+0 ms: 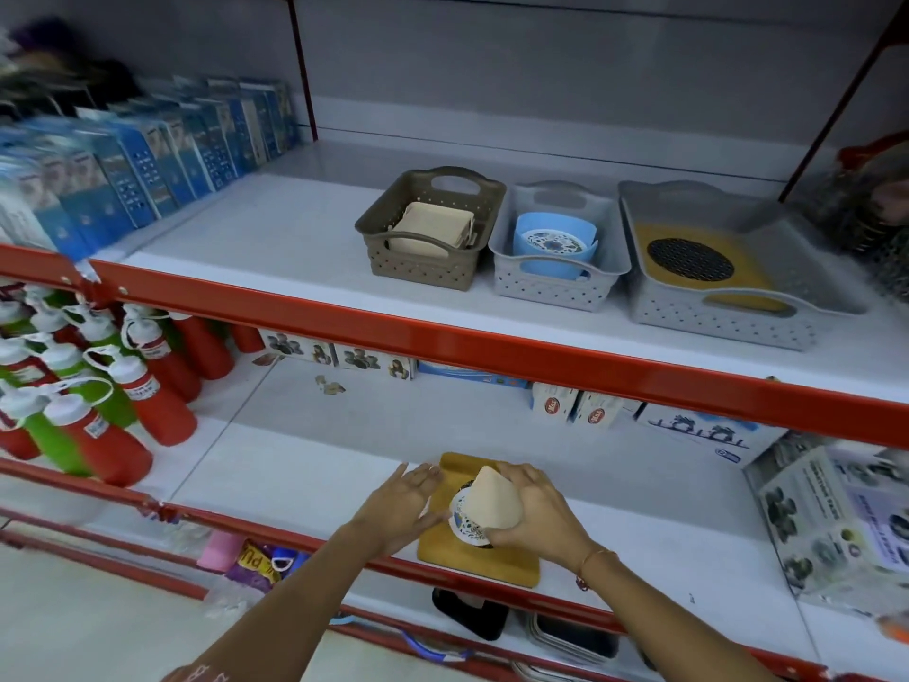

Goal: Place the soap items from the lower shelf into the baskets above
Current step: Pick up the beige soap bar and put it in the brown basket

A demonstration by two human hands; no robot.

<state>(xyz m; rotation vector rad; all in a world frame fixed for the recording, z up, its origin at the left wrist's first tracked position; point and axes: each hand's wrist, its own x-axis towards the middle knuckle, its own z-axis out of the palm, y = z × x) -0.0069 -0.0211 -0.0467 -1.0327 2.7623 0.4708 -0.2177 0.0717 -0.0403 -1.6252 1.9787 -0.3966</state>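
On the lower shelf a beige soap dish point(493, 500) with a white patterned insert point(465, 526) lies tilted on a yellow soap tray point(472, 553). My right hand point(538, 514) grips the beige dish from the right. My left hand point(401, 504) touches it from the left, fingers spread. On the upper shelf stand three baskets: a brown basket point(393, 224) with beige dishes point(433, 228), a small grey basket point(501, 248) with blue dishes point(553, 243), and a large grey basket point(634, 248) with a yellow tray point(698, 265).
The red shelf edge point(442, 347) runs between the two levels. Red and green bottles point(98, 415) fill the lower left. Blue boxes point(147, 160) line the upper left. White boxes point(831, 514) stand at the lower right, more boxes at the back.
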